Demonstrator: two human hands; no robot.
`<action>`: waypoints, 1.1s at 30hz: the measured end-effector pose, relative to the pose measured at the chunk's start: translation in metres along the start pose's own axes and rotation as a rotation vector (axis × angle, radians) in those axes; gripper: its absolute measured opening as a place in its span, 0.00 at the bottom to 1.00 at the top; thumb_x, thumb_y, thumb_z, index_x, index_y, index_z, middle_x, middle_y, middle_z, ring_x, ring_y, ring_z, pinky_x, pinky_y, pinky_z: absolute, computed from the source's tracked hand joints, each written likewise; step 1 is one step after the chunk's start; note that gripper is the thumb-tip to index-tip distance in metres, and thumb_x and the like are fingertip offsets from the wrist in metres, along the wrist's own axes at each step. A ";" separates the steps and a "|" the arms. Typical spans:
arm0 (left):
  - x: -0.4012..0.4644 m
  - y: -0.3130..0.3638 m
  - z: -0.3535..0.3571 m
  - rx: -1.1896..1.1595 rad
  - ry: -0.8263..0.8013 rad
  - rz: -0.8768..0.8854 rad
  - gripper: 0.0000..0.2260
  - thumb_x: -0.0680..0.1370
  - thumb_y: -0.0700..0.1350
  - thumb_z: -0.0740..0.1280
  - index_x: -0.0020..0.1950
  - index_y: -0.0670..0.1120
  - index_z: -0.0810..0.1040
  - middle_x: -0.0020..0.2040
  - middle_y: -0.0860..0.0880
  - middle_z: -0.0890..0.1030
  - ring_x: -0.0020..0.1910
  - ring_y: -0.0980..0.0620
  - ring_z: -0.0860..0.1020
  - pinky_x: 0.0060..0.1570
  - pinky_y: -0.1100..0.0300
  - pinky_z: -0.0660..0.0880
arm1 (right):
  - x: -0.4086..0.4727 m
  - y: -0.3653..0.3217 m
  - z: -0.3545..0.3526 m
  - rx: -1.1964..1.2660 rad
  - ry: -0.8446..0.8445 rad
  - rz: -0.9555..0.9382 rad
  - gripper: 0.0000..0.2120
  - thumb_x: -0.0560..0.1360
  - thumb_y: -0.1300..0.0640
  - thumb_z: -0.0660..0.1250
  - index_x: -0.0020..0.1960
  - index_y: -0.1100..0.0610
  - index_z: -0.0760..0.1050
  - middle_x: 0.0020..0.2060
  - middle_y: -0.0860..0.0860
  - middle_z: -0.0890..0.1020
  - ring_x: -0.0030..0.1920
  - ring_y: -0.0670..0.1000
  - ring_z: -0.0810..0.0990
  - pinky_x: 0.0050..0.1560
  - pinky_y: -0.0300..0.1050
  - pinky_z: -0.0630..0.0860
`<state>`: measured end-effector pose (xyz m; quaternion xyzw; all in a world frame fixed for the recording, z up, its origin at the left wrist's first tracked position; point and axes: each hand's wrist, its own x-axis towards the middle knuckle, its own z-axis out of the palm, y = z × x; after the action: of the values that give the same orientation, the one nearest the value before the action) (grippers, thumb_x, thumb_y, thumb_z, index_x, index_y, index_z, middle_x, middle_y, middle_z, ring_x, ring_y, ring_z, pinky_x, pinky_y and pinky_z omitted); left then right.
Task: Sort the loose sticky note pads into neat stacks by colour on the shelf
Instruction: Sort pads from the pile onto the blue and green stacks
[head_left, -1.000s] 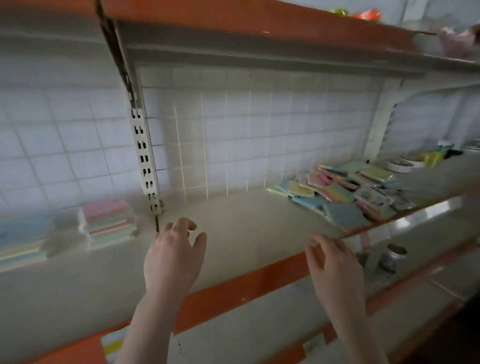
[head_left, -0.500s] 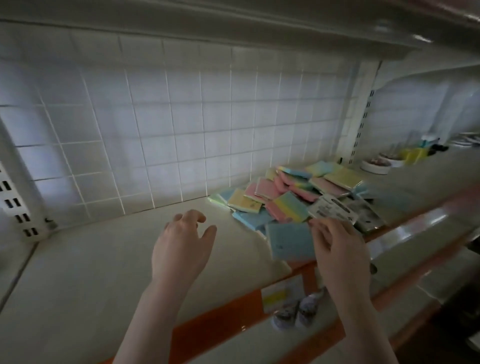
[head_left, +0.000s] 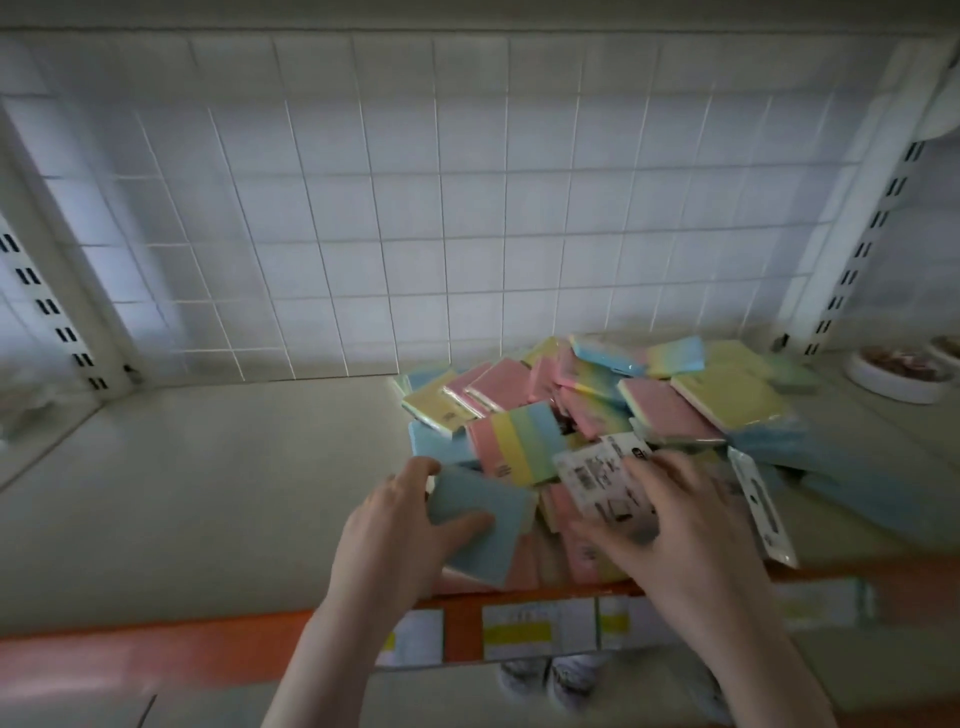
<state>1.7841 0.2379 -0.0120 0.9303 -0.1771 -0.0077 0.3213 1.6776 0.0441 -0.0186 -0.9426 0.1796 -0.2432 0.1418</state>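
A loose heap of sticky note pads (head_left: 602, 400) in pink, yellow, blue and rainbow stripes lies on the right half of the cream shelf (head_left: 208, 483). My left hand (head_left: 395, 535) grips a blue pad (head_left: 483, 525) at the heap's near left edge, thumb on top. My right hand (head_left: 670, 525) holds a white printed pack (head_left: 602, 478), its label side up, just right of the blue pad. A striped pad (head_left: 519, 447) lies right behind both hands.
A white wire grid panel (head_left: 415, 208) backs the shelf, with slotted uprights at both sides. A white dish (head_left: 898, 369) sits far right. The orange shelf edge (head_left: 156, 649) carries price labels (head_left: 519, 634). Small jars (head_left: 550, 675) stand on the shelf below.
The view swung right and closer to the heap. Both hands went forward from hovering above the shelf edge; the left took hold of a blue pad, the right a white pack.
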 end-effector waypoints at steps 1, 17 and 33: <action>-0.001 0.000 0.000 -0.010 0.001 -0.012 0.27 0.70 0.61 0.70 0.66 0.54 0.68 0.50 0.55 0.74 0.46 0.54 0.75 0.43 0.60 0.70 | 0.001 0.000 -0.001 -0.020 -0.030 -0.013 0.36 0.63 0.28 0.60 0.61 0.51 0.72 0.56 0.47 0.71 0.57 0.53 0.72 0.52 0.50 0.73; 0.000 -0.018 -0.011 -0.225 0.046 -0.138 0.24 0.68 0.50 0.77 0.60 0.47 0.75 0.41 0.53 0.75 0.41 0.51 0.76 0.41 0.57 0.74 | 0.016 -0.010 -0.035 0.014 -0.133 -0.073 0.10 0.73 0.54 0.63 0.54 0.50 0.73 0.34 0.46 0.74 0.32 0.42 0.71 0.31 0.33 0.66; -0.015 -0.028 -0.037 -0.826 0.284 -0.062 0.07 0.75 0.41 0.69 0.45 0.42 0.72 0.41 0.43 0.74 0.41 0.48 0.73 0.39 0.53 0.71 | 0.025 -0.009 -0.016 0.726 0.117 0.117 0.07 0.75 0.58 0.67 0.49 0.61 0.76 0.43 0.52 0.81 0.45 0.53 0.79 0.35 0.39 0.71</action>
<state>1.7836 0.2856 -0.0005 0.7205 -0.0851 0.0406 0.6870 1.6927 0.0390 0.0081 -0.8036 0.1433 -0.3360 0.4699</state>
